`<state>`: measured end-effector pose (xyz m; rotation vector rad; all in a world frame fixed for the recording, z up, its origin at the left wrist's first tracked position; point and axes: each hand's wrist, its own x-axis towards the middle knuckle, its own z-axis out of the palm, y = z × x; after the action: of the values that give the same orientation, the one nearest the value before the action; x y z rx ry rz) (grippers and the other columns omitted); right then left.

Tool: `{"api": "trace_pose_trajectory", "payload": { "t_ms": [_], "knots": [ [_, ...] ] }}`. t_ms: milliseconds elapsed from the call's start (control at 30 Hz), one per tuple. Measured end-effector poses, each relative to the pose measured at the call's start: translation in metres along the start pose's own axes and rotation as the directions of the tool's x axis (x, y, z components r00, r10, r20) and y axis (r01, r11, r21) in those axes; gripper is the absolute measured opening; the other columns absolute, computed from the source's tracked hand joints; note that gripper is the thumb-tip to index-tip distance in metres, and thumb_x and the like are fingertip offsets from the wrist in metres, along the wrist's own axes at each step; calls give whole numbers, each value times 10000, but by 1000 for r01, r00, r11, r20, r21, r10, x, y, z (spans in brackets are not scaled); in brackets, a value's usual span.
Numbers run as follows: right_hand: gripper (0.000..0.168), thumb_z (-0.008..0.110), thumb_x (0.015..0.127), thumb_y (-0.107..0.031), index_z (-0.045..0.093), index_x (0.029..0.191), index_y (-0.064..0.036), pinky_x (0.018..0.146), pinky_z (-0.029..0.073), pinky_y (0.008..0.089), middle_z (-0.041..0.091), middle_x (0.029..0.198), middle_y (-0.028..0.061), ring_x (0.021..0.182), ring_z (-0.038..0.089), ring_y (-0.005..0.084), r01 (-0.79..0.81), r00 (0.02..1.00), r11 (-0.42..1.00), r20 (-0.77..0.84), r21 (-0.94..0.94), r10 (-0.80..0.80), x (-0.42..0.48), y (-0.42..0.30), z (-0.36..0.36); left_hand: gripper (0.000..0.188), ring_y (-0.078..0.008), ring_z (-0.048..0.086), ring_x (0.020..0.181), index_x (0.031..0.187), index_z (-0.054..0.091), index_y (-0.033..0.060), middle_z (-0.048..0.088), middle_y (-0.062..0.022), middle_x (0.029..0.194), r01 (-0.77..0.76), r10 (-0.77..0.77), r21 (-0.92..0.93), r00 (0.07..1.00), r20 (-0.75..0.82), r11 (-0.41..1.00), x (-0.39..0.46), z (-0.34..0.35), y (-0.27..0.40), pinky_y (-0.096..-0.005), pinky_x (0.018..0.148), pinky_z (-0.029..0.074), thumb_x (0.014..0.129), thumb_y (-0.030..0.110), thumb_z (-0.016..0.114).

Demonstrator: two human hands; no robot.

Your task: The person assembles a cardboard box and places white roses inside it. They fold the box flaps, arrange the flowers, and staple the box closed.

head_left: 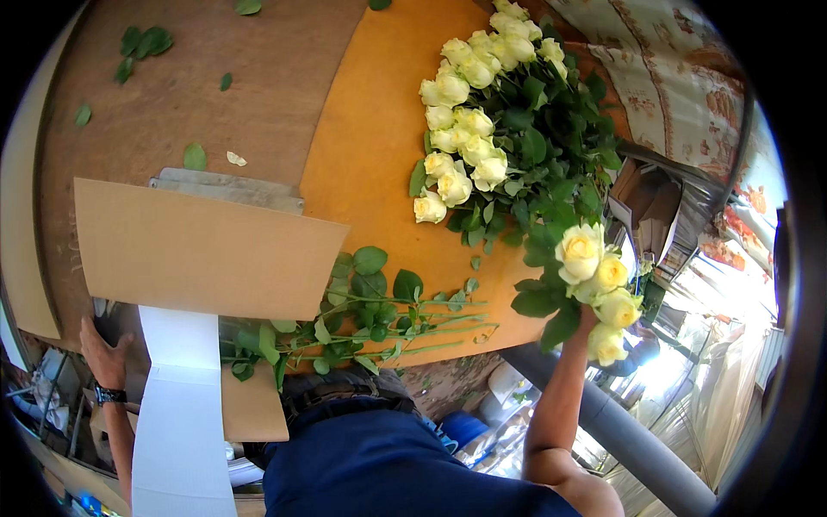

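Note:
My right hand (586, 318) is at the table's right edge, mostly hidden behind several pale yellow roses (579, 253) that it holds. Left of the cardboard, my left hand (106, 352) has its fingers spread beside the edge of the sheet and nothing visible in it. A brown cardboard sheet (207, 249) stands raised over leafy rose stems (387, 316), whose heads are hidden. A white corrugated strip (182, 413) runs from under it towards me. Many cream roses (475, 123) with dark leaves lie at the table's upper right.
Loose green leaves (154, 42) and a pale petal (236, 158) lie on the brown part of the table (258, 97). A grey metal plate (226, 187) shows behind the cardboard. A grey pipe (633, 433) and a blue container (462, 430) are below at the right.

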<state>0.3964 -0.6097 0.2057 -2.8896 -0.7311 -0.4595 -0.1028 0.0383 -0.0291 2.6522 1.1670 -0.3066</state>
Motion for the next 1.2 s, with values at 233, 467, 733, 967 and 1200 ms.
{"api": "trace_pose_trajectory", "payload": {
  "t_ms": [233,467,733,967,1200],
  "knots": [
    [370,752,872,-237,673,1162,-20,861,499,398,640,1091,149,951,642,316,62,996,988,65,-138,-53,32,-14,30,1019,-469,512,1305,1502,409,-74,535,-305,1425,57,-55,-31,995,81,998,-1,-15,16,-509,1098,415,680,222,933],
    [399,783,888,-267,673,1126,33,794,548,408,712,1000,173,862,694,335,285,958,958,-25,-9,-285,27,45,79,1011,-477,528,1263,1451,445,-84,568,-296,1375,24,-23,-13,998,55,1000,2,-15,24,-523,1081,423,640,264,939],
    [545,695,852,-2,603,1389,0,995,519,369,700,1289,177,1147,695,296,30,941,942,307,335,-139,78,-10,117,910,-442,556,1168,1380,501,-9,598,-235,1269,-29,29,-29,1000,-10,999,1,-32,46,-510,983,455,636,263,950],
    [519,706,820,-12,608,1329,-24,928,533,422,654,1238,180,1095,654,419,74,905,980,400,184,-143,78,-4,148,931,-453,551,1179,1409,479,-23,591,-254,1278,36,-32,-75,998,62,997,5,-44,62,-515,993,449,663,291,939],
    [475,747,797,-75,623,1254,-34,826,530,492,687,1136,169,1007,654,452,84,928,994,358,67,-103,68,8,161,978,-466,541,1200,1442,444,-47,589,-270,1280,-64,64,8,997,-35,998,1,-19,32,-523,1021,438,666,284,938]
  ]
}}
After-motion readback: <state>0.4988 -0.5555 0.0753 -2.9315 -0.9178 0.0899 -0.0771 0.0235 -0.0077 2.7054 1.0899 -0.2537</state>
